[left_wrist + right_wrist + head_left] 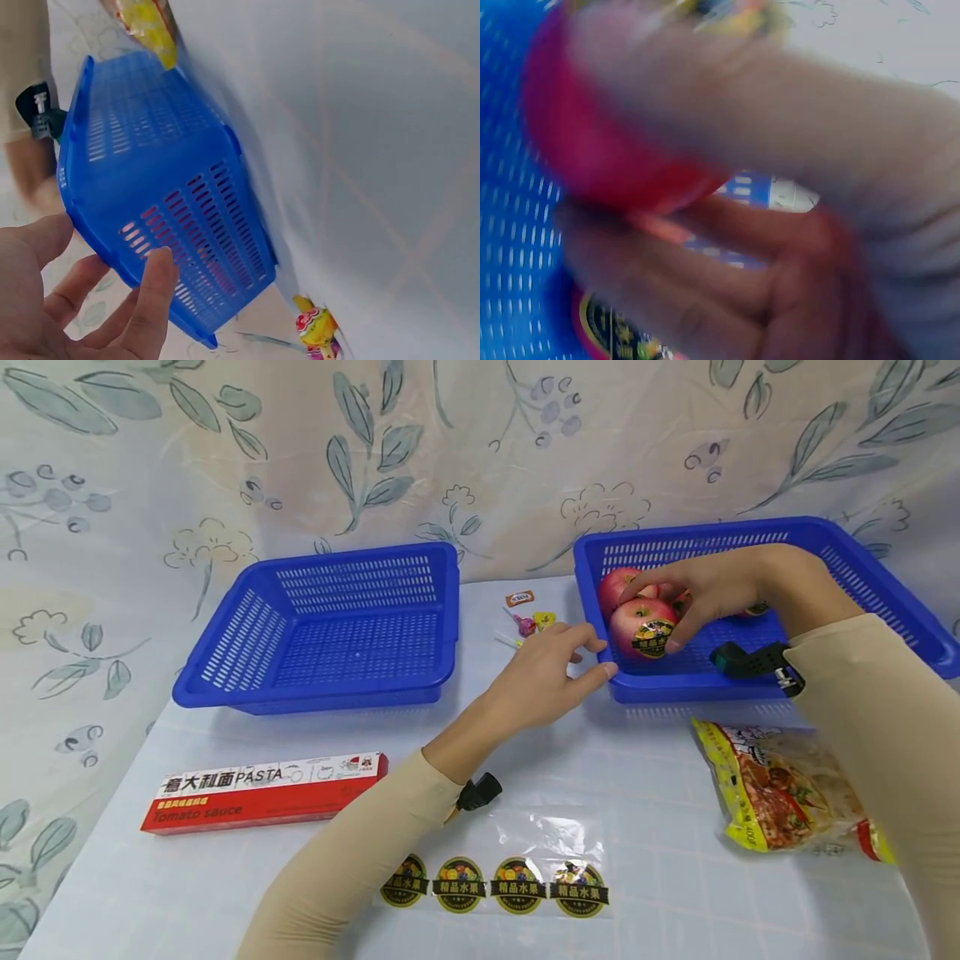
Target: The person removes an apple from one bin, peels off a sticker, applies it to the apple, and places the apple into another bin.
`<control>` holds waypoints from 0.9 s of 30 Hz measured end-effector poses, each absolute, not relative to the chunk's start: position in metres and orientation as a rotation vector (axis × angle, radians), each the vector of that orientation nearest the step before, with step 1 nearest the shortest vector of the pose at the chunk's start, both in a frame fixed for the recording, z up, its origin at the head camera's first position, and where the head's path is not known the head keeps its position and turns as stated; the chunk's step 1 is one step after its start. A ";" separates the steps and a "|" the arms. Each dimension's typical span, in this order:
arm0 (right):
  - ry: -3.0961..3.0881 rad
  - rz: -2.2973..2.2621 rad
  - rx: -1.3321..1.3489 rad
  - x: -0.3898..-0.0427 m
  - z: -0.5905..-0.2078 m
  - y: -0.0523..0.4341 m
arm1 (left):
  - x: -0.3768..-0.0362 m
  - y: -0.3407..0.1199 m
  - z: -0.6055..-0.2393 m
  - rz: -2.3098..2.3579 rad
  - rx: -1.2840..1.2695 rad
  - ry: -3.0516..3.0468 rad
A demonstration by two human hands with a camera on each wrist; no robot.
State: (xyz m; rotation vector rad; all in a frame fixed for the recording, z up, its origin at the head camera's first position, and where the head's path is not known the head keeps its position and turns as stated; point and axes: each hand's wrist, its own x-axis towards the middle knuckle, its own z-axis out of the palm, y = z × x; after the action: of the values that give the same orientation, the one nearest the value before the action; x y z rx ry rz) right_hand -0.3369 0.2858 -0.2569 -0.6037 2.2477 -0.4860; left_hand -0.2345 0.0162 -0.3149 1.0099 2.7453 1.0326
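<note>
**Inspector:** Position of the hands?

**Assistant:** The right hand (712, 589) grips a stickered red apple (643, 628) inside the right-side blue basket (885, 585), fingers curled over its top. A second apple (617, 587) sits just behind it, touching.

**Inspector:** And the left hand (551, 672)?

**Assistant:** Fingers relaxed, holding nothing, fingertips at the basket's near-left corner.

**Inspector:** The bench (225, 893)?

**Assistant:** It carries an empty blue basket (337, 635), a pasta box (264, 792), a sticker sheet (495, 883) and a snack bag (780, 789).
</note>
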 end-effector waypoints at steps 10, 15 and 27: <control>2.246 -0.367 -0.589 -0.343 -0.274 0.281 | -0.233 0.020 -0.320 1.050 0.993 2.718; 2.334 -0.256 -0.542 -0.341 -0.277 0.278 | -0.232 0.022 -0.320 1.077 0.995 2.700; 2.161 -0.332 -0.435 -0.337 -0.268 0.279 | -0.235 0.025 -0.321 1.020 1.063 2.678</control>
State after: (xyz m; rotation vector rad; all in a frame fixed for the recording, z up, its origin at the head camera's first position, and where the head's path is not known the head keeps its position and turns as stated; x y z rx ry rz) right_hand -0.3375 0.2791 -0.2675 -0.4354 2.1609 -0.3322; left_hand -0.2354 0.0246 -0.3211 1.0631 2.6777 1.0201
